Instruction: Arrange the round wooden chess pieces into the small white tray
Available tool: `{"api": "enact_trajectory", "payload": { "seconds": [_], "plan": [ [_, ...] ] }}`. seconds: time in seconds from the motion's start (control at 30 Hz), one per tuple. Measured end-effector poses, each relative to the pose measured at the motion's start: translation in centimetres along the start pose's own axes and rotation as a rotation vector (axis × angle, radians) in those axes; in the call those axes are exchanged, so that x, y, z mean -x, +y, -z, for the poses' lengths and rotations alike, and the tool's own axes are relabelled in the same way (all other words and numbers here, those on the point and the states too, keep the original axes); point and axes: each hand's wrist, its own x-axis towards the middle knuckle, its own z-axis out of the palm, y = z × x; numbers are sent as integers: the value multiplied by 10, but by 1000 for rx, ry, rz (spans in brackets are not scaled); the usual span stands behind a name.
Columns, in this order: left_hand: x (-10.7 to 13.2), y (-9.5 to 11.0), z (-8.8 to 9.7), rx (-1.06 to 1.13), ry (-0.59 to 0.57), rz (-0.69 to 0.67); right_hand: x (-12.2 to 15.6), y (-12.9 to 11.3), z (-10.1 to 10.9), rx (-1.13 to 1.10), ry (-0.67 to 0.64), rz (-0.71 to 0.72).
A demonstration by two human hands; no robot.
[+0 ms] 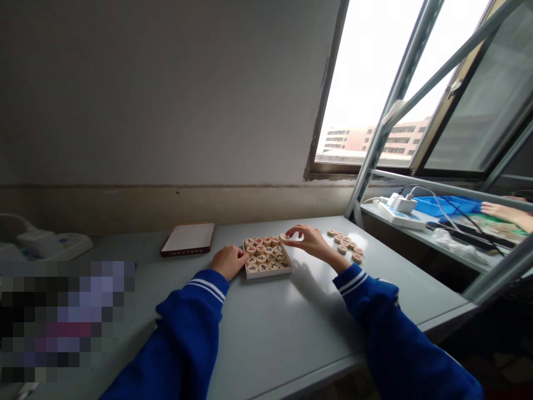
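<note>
Right hand (312, 243) in the action here, up at the far right corner of the shallow white box (269, 274), with thumb and forefinger pinched around one round game piece (283, 237)! That piece sits right at the box's edge; whether it touches the pieces beneath, I cannot tell from this angle.

Over on the other side, the left hand (227, 262) is curled, thumb against the box's left edge; how firmly it grips, I cannot tell.

And look at that box, set on the grey worktop (258, 328), packed with round pieces (261, 259) in neat rows, red characters along the far row, black ones along the near row. Out to the right, beyond the right wrist, a loose cluster of pieces (342, 249) lies on the worktop near its far right corner, some touching, some apart. Back left, well clear of the left hand, there's the dark red lid (188, 239), pale inside facing up, close to the wall (166, 111).

Blue sleeves with white stripes on both arms. Far right, past the metal frame (366, 161), another person's hand (506, 214) shows beside a blue tray (445, 204), with a white power strip (400, 215) nearby.
</note>
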Motion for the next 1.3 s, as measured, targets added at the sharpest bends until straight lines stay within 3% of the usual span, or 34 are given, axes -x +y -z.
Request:
{"api": "enact_trajectory", "payload": {
  "seconds": [0.17,0.53,1.13,1.3],
  "plan": [
    [0,0,0,0,-8,-4,-2,-19,-16,108,-8,148],
    [-2,-3,-2,17,-12,-17,4,-23,-33,168,77,141],
    [-3,-4,-2,38,-24,-5,4,-22,-35,34,92,89],
    [-3,-4,-2,37,-25,-12,0,-2,-17,89,125,24]
  ]
}}
